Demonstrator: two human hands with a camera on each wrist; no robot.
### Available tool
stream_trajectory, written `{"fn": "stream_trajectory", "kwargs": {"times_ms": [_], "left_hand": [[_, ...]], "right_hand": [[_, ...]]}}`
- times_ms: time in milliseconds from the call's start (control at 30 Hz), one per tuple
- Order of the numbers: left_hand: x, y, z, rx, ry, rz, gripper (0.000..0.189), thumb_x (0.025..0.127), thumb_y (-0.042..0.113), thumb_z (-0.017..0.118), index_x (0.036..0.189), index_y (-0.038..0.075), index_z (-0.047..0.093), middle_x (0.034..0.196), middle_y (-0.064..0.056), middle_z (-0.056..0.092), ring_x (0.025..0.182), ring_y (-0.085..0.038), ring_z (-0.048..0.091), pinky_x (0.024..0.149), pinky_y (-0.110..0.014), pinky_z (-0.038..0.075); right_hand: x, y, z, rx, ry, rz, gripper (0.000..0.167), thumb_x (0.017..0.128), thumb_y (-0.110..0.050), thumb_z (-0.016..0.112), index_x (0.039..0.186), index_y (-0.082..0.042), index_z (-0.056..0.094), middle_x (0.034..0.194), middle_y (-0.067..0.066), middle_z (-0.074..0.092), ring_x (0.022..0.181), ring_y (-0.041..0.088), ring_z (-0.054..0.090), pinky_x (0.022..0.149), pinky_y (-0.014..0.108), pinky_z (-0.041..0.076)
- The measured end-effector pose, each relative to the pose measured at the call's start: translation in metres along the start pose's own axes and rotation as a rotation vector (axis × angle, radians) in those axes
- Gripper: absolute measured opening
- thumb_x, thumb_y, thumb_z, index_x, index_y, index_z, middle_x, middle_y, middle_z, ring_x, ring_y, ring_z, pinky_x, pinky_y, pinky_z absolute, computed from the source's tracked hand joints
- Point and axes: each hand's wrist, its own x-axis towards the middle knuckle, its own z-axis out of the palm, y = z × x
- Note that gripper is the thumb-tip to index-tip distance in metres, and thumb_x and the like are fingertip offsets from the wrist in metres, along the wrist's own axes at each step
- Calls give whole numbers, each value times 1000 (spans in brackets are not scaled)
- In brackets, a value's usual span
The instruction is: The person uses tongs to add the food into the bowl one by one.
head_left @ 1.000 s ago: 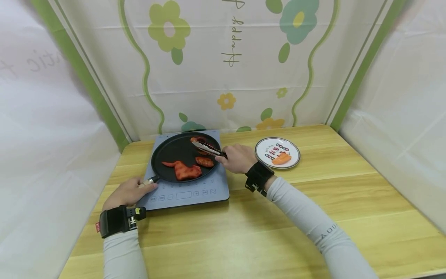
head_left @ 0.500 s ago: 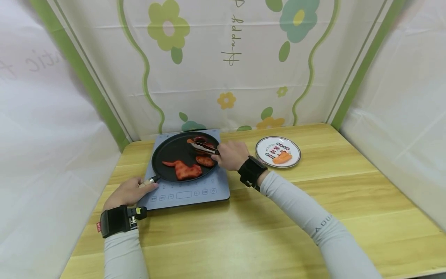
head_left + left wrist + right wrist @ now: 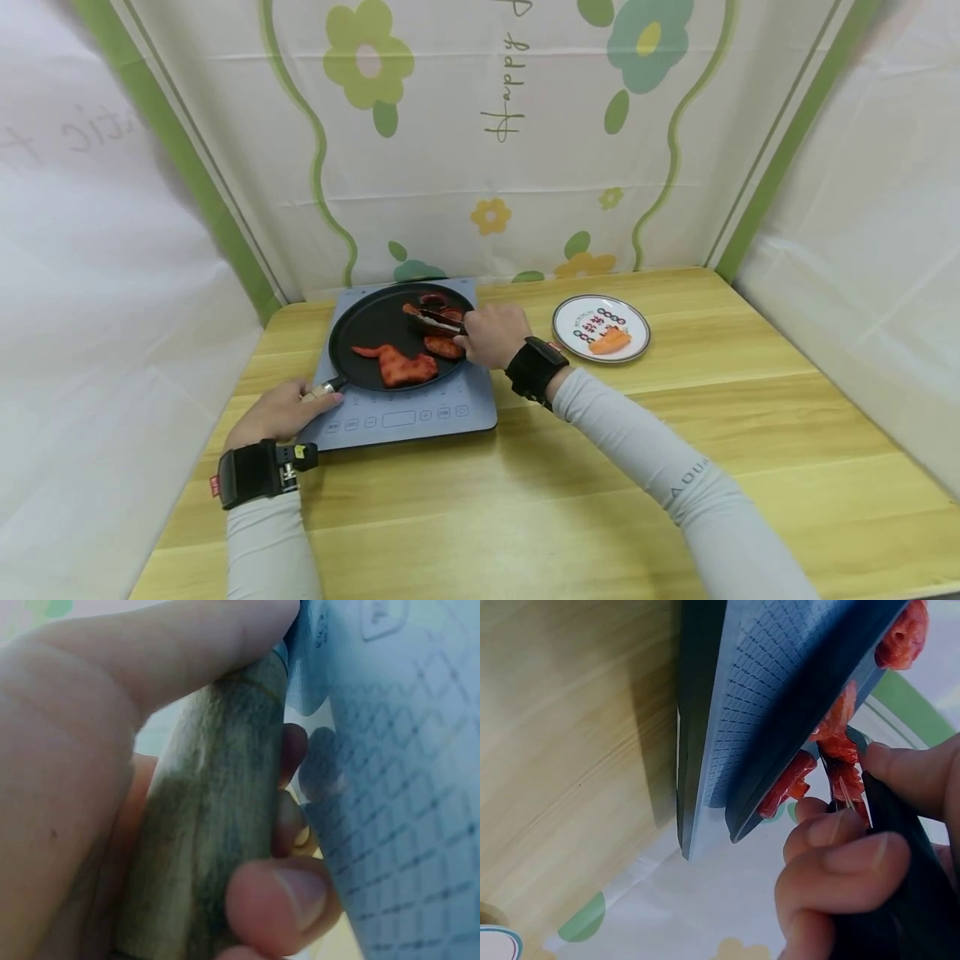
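My left hand (image 3: 279, 410) grips the wooden handle (image 3: 206, 802) of a round black frying pan (image 3: 367, 321). My right hand (image 3: 495, 335) holds metal tongs (image 3: 441, 323) with dark grips over the pan's right side. Their tips are at red-brown pieces of food near the pan's far right; whether they pinch one I cannot tell. A red chicken wing (image 3: 405, 367) lies near the pan's front. Beside the tongs is a smaller, scored reddish piece (image 3: 444, 347). A dark red curled piece (image 3: 433, 300) sits behind them. My right hand partly hides the pan's right rim.
The pan stands on a blue-grey induction cooker (image 3: 420, 425) with touch buttons along its front. To the right, a white plate (image 3: 566, 317) with a dark rim holds an orange piece of food (image 3: 610, 340). Both stand on a wooden table (image 3: 600, 467), walled by printed cloth (image 3: 442, 167).
My right hand and the tongs have moved left, further over the pan, and the tongs have turned a little. My left hand stays on the handle.
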Motion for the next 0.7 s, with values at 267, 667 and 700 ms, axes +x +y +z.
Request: {"fn": "stream_trajectory", "kwargs": {"times_ms": [267,667,700], "left_hand": [[0,-1,-1,0,-5,-6,53,100,56,64,90,6,53,80,-4,49,75,-22,51,65,-33,38],[1,-2,1,-23,-11,-10,54,100,57,65,94,4,56,82,-5,52,76,-22,52,63,-33,40],[1,-2,1,-23,-11,-9,54,100,57,65,94,4,56,82,-5,52,76,-22,52,63,-33,39]], "right_hand": [[6,-9,2,-80,11,-5,46,105,-48,62,71,-17,60,61,-3,45,54,16,46,47,33,34],[7,-15,-3,-101,29,-5,46,105,-47,63,70,-17,60,62,-3,43,54,16,45,47,32,33],[7,-15,-2,-107,34,-6,46,105,-47,63,70,-17,61,62,-3,44,54,16,46,47,32,34]]}}
